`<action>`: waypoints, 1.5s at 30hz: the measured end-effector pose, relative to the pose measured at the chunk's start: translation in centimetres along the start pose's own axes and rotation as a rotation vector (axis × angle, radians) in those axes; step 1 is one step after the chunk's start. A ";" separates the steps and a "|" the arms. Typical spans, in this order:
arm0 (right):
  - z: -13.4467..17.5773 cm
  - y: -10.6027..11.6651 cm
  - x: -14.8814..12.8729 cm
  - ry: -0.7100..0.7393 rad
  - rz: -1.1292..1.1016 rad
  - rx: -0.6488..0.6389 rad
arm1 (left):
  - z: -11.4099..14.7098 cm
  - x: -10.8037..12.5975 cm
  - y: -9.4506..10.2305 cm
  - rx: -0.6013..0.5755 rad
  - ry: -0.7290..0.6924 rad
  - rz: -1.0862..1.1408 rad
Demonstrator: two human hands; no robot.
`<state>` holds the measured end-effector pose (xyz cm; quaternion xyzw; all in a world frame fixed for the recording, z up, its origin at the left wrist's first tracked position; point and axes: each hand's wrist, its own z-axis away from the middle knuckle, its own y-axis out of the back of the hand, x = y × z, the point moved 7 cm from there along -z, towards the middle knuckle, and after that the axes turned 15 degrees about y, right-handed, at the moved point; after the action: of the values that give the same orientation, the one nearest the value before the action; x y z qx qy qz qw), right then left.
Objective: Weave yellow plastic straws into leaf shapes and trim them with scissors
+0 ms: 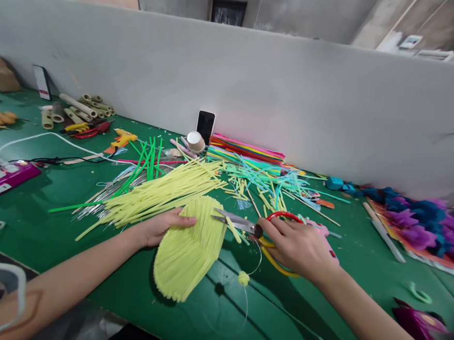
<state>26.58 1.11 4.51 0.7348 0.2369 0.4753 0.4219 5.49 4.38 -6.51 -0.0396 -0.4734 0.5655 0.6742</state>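
Observation:
My left hand (164, 227) grips a flat yellow shape made of pipe cleaners (190, 255), thumb on top and the other fingers hidden beneath. In my right hand (297, 245) is a pair of scissors (242, 223) with one red and one yellow handle loop. The blades are parted and reach the right edge of the yellow shape. A short yellow pipe cleaner piece (233, 229) lies at the blades. Below the scissors hangs a small yellow ball (243, 279) on a thin wire or line. Loose yellow pipe cleaners (171, 189) lie just behind my left hand.
Bundled coloured pipe cleaners (247, 150) lie against the grey partition (233, 77), beside a phone (206, 124) and a white cup (195, 141). At left are a yellow glue gun (122, 139), bamboo tubes (79, 107) and a purple power strip (11, 177). Purple and blue flowers (421, 222) sit at right.

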 end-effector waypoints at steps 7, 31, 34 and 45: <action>-0.8 0.4 -0.5 0.080 0.117 0.065 | 0.1 0.3 -0.5 -0.011 -0.024 0.018; 4.0 -7.0 1.8 -0.464 -0.540 -0.217 | 0.5 -0.1 0.3 0.065 -0.006 -0.052; 3.9 -7.7 0.9 -0.442 -0.607 -0.326 | 0.4 -0.2 0.4 0.082 0.012 -0.072; -2.7 -4.2 -1.8 -0.718 -1.706 0.049 | 0.3 -0.4 0.4 0.091 0.024 -0.103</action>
<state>23.64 3.05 0.59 0.4237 0.5627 -0.2575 0.6615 5.06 4.07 -6.84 0.0087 -0.4402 0.5506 0.7093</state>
